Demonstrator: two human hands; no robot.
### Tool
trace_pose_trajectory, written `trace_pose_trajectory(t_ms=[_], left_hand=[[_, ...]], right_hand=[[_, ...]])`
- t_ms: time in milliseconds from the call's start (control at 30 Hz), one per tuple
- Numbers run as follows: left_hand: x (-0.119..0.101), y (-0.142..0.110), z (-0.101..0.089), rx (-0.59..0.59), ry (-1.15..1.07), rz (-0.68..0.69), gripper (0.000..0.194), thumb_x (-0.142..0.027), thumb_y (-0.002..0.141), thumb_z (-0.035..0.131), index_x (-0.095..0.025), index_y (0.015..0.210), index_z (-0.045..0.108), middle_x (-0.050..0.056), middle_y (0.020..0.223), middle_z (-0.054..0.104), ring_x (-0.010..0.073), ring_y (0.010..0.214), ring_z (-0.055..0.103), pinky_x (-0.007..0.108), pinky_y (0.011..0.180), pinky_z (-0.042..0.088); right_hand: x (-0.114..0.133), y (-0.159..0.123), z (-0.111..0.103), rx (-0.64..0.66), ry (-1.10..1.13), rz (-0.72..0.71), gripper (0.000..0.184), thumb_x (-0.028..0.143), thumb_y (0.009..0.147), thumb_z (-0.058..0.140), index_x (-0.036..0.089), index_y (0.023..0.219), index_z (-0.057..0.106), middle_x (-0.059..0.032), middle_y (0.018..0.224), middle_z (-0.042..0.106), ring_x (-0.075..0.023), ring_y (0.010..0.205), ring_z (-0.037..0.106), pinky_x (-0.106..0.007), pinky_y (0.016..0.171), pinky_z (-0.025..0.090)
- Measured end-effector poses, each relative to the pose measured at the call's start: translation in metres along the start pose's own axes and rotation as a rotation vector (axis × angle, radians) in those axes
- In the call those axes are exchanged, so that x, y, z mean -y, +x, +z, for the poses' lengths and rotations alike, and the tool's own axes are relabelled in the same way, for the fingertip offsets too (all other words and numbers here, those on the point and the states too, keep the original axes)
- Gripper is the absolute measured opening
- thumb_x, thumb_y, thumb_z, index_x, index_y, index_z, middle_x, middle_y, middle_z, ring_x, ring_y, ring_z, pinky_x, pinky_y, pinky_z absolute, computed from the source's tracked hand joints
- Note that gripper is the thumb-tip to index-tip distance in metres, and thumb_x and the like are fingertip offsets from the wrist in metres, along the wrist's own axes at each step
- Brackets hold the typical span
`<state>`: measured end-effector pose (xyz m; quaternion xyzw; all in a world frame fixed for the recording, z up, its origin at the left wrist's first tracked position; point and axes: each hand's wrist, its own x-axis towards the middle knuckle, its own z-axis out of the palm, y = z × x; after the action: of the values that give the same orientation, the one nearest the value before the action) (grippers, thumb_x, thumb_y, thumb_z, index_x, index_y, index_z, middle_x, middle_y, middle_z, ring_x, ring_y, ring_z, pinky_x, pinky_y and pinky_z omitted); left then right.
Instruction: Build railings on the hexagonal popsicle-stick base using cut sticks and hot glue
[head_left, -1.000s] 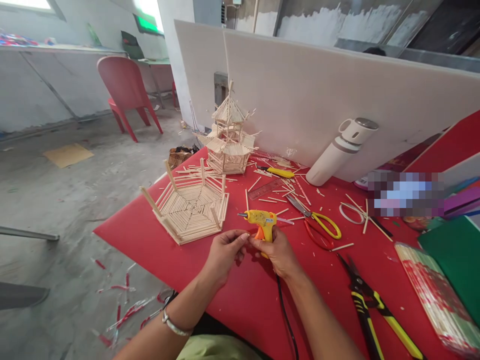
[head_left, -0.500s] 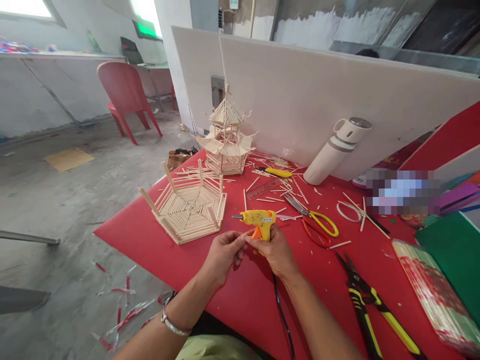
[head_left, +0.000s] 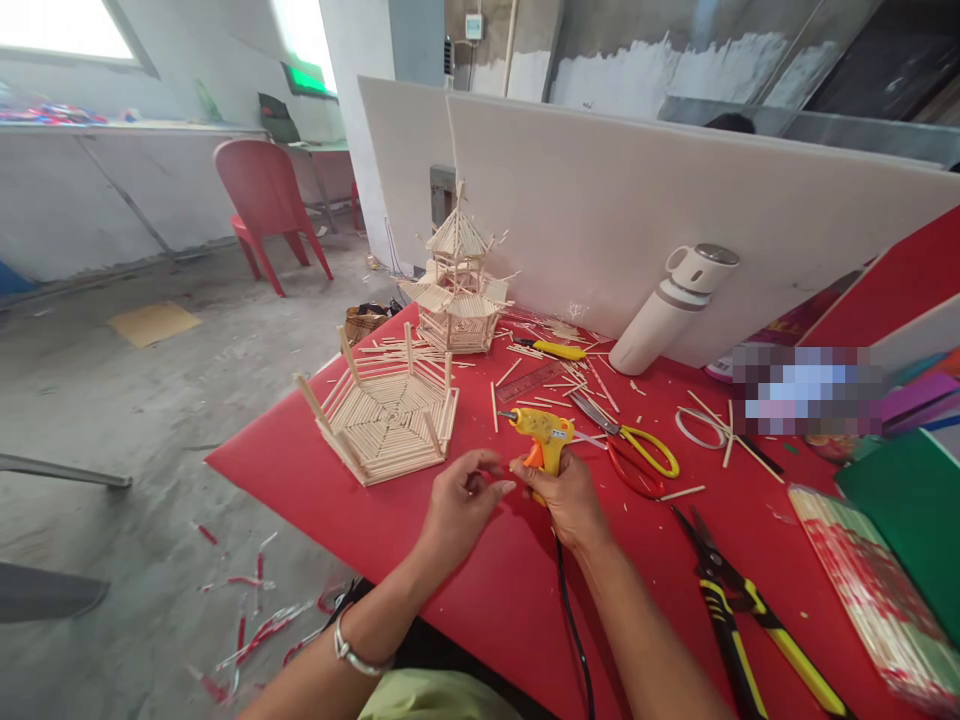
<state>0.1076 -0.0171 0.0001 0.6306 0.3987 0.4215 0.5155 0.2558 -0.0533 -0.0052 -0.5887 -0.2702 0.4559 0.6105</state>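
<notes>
My right hand (head_left: 568,497) grips a yellow hot glue gun (head_left: 545,430) by its handle, its nozzle pointing left and its black cord running down toward me. Just left of it is my left hand (head_left: 463,508), fingers curled and thumb apart, with nothing visible in it. Beyond that hand lies a hexagonal wooden-stick base (head_left: 390,415) with short posts standing along its rim. A pagoda model (head_left: 459,290) made of the same sticks stands farther back on the red table (head_left: 495,600).
Scissors (head_left: 637,445), a yellow utility knife (head_left: 559,350), a ruler (head_left: 532,382) and loose sticks lie beyond the glue gun. On the right are large shears (head_left: 739,590) and a stick pack (head_left: 862,580). A white bottle (head_left: 667,315) leans against the white board (head_left: 570,190).
My hands have separated, the left thumb and fingers coming apart. The glue gun has shifted right and slightly up in view, its nozzle now tilted upward. The camera view has shifted slightly.
</notes>
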Motion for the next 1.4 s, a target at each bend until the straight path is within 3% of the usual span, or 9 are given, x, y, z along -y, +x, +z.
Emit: trace_pose_trajectory(t_ms=[167, 300, 433, 533, 633, 767, 1000, 1233, 1400], left_hand=[[0.001, -0.008, -0.004, 0.032, 0.087, 0.086, 0.001, -0.017, 0.076, 0.072, -0.018, 0.077, 0.072, 0.004, 0.076, 0.072, 0.0144, 0.065, 0.061, 0.024, 0.062, 0.047], [-0.001, -0.017, -0.014, 0.070, 0.292, 0.285, 0.015, -0.009, 0.080, 0.064, -0.020, 0.080, 0.074, 0.004, 0.079, 0.073, 0.0144, 0.068, 0.064, 0.023, 0.064, 0.047], [0.002, -0.020, -0.017, 0.020, 0.378, 0.311, 0.020, -0.007, 0.080, 0.059, -0.020, 0.082, 0.074, 0.005, 0.073, 0.071, 0.0152, 0.065, 0.063, 0.025, 0.062, 0.047], [0.004, -0.021, -0.018, -0.007, 0.260, 0.160, 0.017, -0.013, 0.081, 0.059, -0.019, 0.081, 0.075, 0.006, 0.075, 0.072, 0.0165, 0.066, 0.065, 0.026, 0.063, 0.049], [0.003, -0.023, -0.027, -0.029, -0.045, -0.215, 0.013, -0.023, 0.080, 0.064, -0.016, 0.086, 0.073, 0.006, 0.067, 0.070, 0.0164, 0.055, 0.063, 0.026, 0.050, 0.049], [-0.002, -0.032, -0.055, -0.060, -0.466, -0.501, 0.032, -0.034, 0.068, 0.079, -0.012, 0.090, 0.071, 0.002, 0.060, 0.066, 0.0120, 0.044, 0.056, 0.021, 0.037, 0.042], [-0.012, -0.042, -0.098, -0.137, -0.768, -0.564, 0.036, -0.032, 0.059, 0.089, -0.017, 0.078, 0.063, -0.001, 0.065, 0.068, 0.0070, 0.043, 0.056, 0.014, 0.035, 0.040], [0.004, -0.045, -0.113, -0.207, -0.796, -0.620, 0.038, -0.027, 0.054, 0.092, -0.013, 0.081, 0.070, 0.006, 0.067, 0.074, 0.0084, 0.046, 0.061, 0.013, 0.037, 0.042], [0.004, -0.044, -0.122, -0.256, -0.793, -0.618, 0.040, -0.034, 0.049, 0.093, -0.012, 0.074, 0.071, 0.008, 0.069, 0.075, 0.0129, 0.051, 0.066, 0.016, 0.037, 0.044]], right_hand=[[-0.001, -0.007, -0.001, 0.167, -0.051, 0.060, 0.043, 0.039, 0.053, 0.090, 0.017, 0.076, 0.060, 0.0052, 0.061, 0.059, -0.0102, 0.051, 0.051, -0.023, 0.049, 0.044], [-0.002, -0.010, -0.001, 0.227, -0.096, 0.077, 0.040, 0.039, 0.054, 0.089, 0.017, 0.071, 0.060, 0.0052, 0.058, 0.057, -0.0093, 0.051, 0.047, -0.022, 0.049, 0.041], [-0.004, -0.013, 0.002, 0.224, -0.141, 0.087, 0.039, 0.041, 0.058, 0.087, 0.017, 0.074, 0.060, 0.0039, 0.062, 0.058, -0.0104, 0.053, 0.048, -0.023, 0.049, 0.040], [-0.005, -0.016, 0.000, 0.216, -0.195, 0.047, 0.037, 0.039, 0.062, 0.084, 0.018, 0.079, 0.060, 0.0035, 0.067, 0.059, -0.0110, 0.058, 0.049, -0.023, 0.053, 0.041], [0.000, -0.022, -0.005, 0.249, -0.176, -0.031, 0.030, 0.037, 0.070, 0.077, 0.018, 0.086, 0.060, 0.0029, 0.070, 0.058, -0.0109, 0.059, 0.049, -0.023, 0.053, 0.039], [0.015, -0.035, 0.001, 0.211, -0.166, -0.098, 0.036, 0.042, 0.072, 0.072, 0.020, 0.097, 0.060, 0.0013, 0.075, 0.059, -0.0140, 0.065, 0.054, -0.025, 0.058, 0.044], [0.036, -0.058, 0.042, 0.013, -0.645, -0.289, 0.039, 0.053, 0.069, 0.076, 0.020, 0.082, 0.059, 0.0038, 0.059, 0.056, -0.0116, 0.049, 0.047, -0.024, 0.046, 0.041], [0.046, -0.054, 0.063, -0.026, -1.013, -0.676, 0.029, 0.047, 0.077, 0.070, 0.021, 0.075, 0.057, 0.0047, 0.054, 0.053, -0.0117, 0.044, 0.049, -0.024, 0.045, 0.041], [0.028, -0.058, 0.083, -0.039, -1.134, -0.888, 0.026, 0.040, 0.085, 0.063, 0.020, 0.072, 0.054, 0.0041, 0.055, 0.053, -0.0104, 0.044, 0.048, -0.024, 0.048, 0.040]])
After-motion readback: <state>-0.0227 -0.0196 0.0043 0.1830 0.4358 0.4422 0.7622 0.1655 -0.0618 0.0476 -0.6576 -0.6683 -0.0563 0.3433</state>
